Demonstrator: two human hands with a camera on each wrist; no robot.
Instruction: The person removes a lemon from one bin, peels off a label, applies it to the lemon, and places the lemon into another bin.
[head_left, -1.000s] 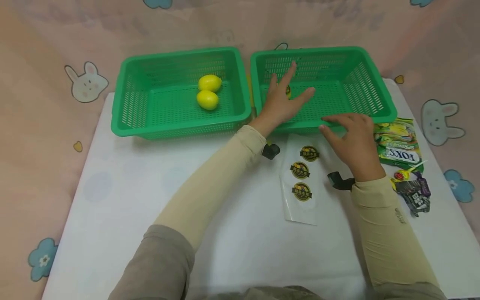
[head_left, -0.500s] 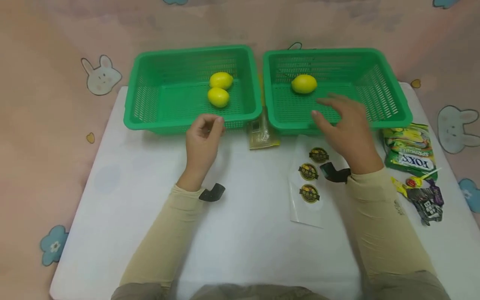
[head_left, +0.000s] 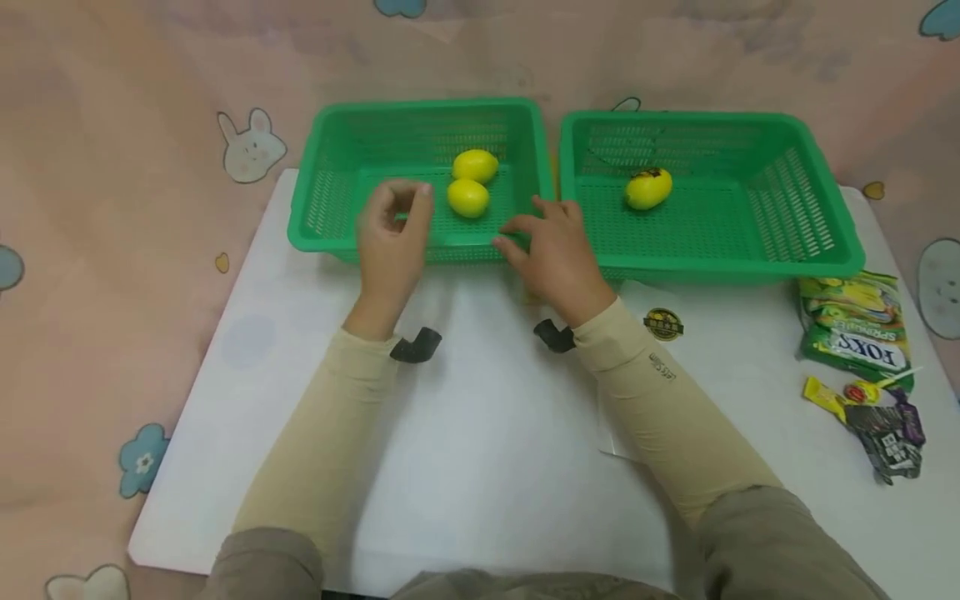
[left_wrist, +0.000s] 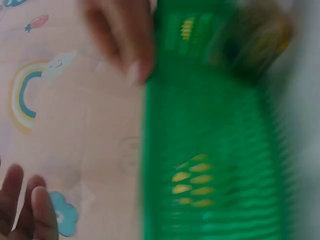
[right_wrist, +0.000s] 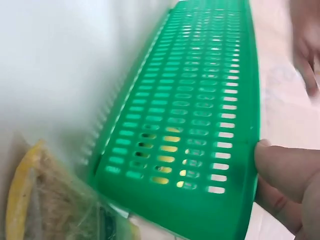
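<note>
**Green rim in my right hand, lemons lying just behind it**

Steadying or shifting the left basket (head_left: 427, 112) seems to be my step. My right hand (head_left: 558, 257) pinches its near rim close to the right corner, thumb outside. My left hand (head_left: 390, 250) hangs apart above the same rim, fingers loosely curled, with nothing visible between them.

Two lemons (head_left: 468, 198) lie inside, touching, toward the right end. As I judge it, moving the basket calls for my left fingers to close on the rim too; reaching a lemon calls for clearing that near wall.

Beside my grip, a yellow-edged packet (right_wrist: 65, 200) sits by the basket's corner. My right sleeve (head_left: 667, 425) covers much of a clear sheet with a round label (head_left: 663, 324). The right basket (head_left: 735, 267) holds one dark-marked lemon (head_left: 648, 190); a green bag (head_left: 855, 333) and wrapped sweets (head_left: 888, 446) lie farther right.
</note>
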